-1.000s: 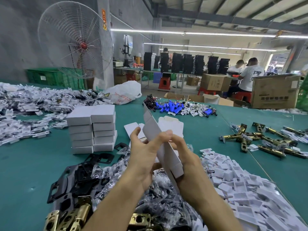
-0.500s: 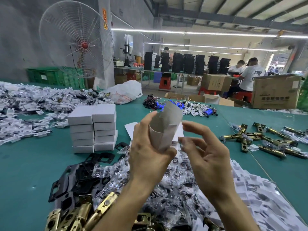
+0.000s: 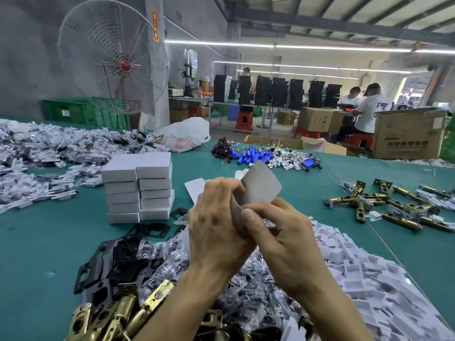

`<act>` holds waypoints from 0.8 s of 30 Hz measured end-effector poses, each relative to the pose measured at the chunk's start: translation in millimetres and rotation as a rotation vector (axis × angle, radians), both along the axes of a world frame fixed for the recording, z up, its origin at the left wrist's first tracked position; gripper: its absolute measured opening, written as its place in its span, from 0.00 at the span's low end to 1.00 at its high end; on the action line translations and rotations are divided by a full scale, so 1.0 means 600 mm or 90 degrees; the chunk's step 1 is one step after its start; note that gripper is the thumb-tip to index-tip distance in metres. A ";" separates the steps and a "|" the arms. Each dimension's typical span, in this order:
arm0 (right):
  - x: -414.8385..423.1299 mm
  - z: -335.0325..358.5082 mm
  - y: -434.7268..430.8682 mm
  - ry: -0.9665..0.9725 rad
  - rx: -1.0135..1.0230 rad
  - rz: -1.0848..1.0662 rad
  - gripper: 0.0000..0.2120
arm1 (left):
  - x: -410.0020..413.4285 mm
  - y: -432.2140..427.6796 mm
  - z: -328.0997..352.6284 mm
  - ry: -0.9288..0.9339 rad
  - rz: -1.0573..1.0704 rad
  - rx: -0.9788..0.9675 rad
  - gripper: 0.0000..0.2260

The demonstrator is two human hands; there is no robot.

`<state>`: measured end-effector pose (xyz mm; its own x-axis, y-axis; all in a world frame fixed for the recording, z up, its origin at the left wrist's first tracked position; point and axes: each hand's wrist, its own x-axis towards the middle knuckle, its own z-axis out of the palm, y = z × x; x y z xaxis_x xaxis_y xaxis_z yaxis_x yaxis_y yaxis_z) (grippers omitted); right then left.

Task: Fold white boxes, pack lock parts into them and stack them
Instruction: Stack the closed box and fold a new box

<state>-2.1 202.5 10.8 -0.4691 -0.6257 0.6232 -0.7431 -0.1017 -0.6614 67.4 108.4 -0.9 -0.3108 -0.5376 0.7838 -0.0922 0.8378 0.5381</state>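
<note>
Green cloth covers the long surface (image 3: 37,242) of this packing shop. On it sits the stack of white boxes (image 3: 138,188), two closed columns side by side, which serves as my landmark. Just right of that stack, held up off the cloth, is the box blank (image 3: 261,185). It is a sheet of white card, grey on the side turned this way, bowed into a curve and not yet a box. The left hand (image 3: 216,217) has its fingers curled round the blank's left edge. The right hand (image 3: 283,237) pinches its lower part between thumb and fingers, thumb on top. Both hands are closed on the blank; neither is free.

To my eye the step in hand is the folding, and early in it: no wall stands square and no flap is tucked. The next move would call for creasing the blank along its scores so the sides stand, then tucking an end shut. One hand would steady while the other presses. The blank looks thin and might buckle off the score if squeezed hard.

Between the stack and the hands lie more flat blanks (image 3: 194,190). Nearer the person than the stack are black plates (image 3: 115,252), bagged parts (image 3: 167,254) and brass latches (image 3: 118,313), the stuff to go in once a box stands open.
</note>
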 end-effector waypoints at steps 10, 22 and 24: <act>0.012 0.023 0.010 -0.216 -0.149 0.076 0.18 | -0.006 -0.009 -0.003 0.035 -0.019 -0.088 0.18; 0.013 0.019 0.004 -0.270 -0.149 -0.044 0.08 | -0.011 -0.005 -0.012 -0.052 -0.024 -0.139 0.34; 0.014 0.012 0.003 -0.133 -0.116 -0.138 0.11 | -0.007 -0.002 -0.011 -0.077 -0.033 -0.136 0.34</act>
<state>6.2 204.5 18.0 -0.7082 -0.3842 0.5923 -0.6110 -0.0866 -0.7869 62.9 107.4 -7.8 -0.4317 -0.3445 0.8336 -0.0990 0.9367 0.3358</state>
